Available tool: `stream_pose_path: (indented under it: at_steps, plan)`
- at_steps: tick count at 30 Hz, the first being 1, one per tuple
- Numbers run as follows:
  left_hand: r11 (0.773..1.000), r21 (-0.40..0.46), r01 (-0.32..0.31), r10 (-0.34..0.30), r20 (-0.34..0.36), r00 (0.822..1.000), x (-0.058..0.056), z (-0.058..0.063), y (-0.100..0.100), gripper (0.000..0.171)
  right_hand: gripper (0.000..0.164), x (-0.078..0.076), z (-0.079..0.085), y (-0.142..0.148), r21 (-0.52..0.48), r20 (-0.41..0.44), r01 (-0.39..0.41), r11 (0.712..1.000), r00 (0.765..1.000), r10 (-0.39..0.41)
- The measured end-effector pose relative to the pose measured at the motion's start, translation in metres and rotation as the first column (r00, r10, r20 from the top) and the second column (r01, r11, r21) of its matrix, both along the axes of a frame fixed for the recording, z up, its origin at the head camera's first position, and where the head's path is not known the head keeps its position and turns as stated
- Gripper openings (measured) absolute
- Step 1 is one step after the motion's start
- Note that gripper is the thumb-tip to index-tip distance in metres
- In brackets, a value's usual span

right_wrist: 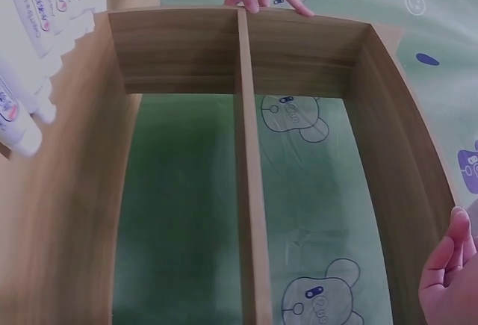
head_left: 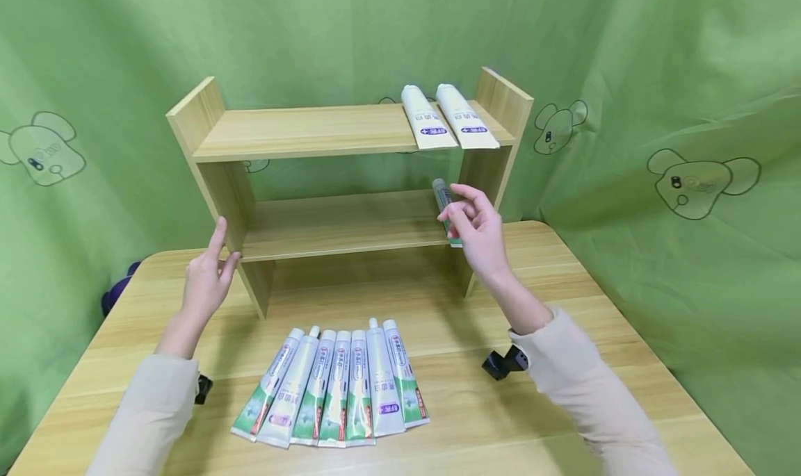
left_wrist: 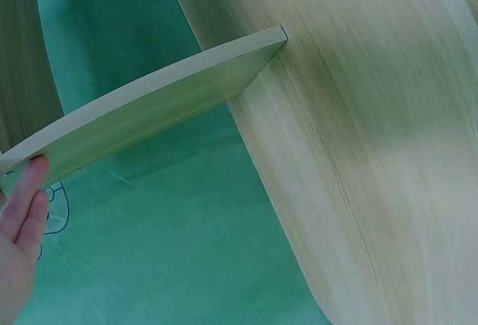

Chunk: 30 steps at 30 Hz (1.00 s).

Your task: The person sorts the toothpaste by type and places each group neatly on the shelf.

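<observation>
My right hand (head_left: 480, 236) is at the right end of the middle shelf, fingers loosely bent. It partly covers a green-and-white toothpaste tube (head_left: 441, 192) lying on that board. In the right wrist view the same hand (right_wrist: 450, 273) shows at the lower right edge with no tube visible in it. My left hand (head_left: 208, 274), index finger and thumb extended, rests against the left side panel of the wooden shelf (head_left: 300, 229). The left wrist view catches its fingers (left_wrist: 28, 194) at a board. Two white toothpaste tubes (head_left: 427, 118) lie side by side on the top board's right end.
Several toothpaste tubes (head_left: 341, 386), green-and-white ones and white ones with purple labels, lie fanned out on the wooden table (head_left: 475, 420) before the shelf. A green curtain (head_left: 325, 38) with bear drawings hangs behind. Dark devices (head_left: 503, 361) are strapped at both wrists.
</observation>
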<state>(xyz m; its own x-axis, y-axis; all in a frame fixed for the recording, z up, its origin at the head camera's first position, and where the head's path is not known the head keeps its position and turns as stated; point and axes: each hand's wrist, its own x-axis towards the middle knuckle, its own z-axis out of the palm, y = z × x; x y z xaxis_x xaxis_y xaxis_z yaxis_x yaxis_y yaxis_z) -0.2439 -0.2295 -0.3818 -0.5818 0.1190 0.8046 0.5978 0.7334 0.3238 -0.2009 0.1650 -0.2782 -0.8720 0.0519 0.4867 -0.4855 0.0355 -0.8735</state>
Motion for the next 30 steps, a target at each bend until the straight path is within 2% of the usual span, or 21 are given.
stream_pose_path:
  at_steps: [6, 14, 30]
  plan:
    - [1.000, 0.000, 0.000, 0.000, -0.006, 1.000, 0.000, 0.000, 0.000, 0.085, 0.031, 0.006, -0.012, -0.003, -0.021, 0.015, -0.030, 0.999, 0.999, 0.031]
    - [1.000, -0.005, -0.003, 0.003, -0.017, 1.000, -0.002, 0.000, 0.000, 0.083, 0.033, 0.013, -0.030, -0.006, 0.014, 0.041, -0.050, 0.999, 0.998, 0.050]
    - [1.000, 0.004, 0.001, -0.001, -0.008, 1.000, -0.001, -0.002, -0.001, 0.086, 0.033, 0.022, -0.068, -0.002, 0.067, 0.201, -0.079, 0.995, 0.977, 0.064]
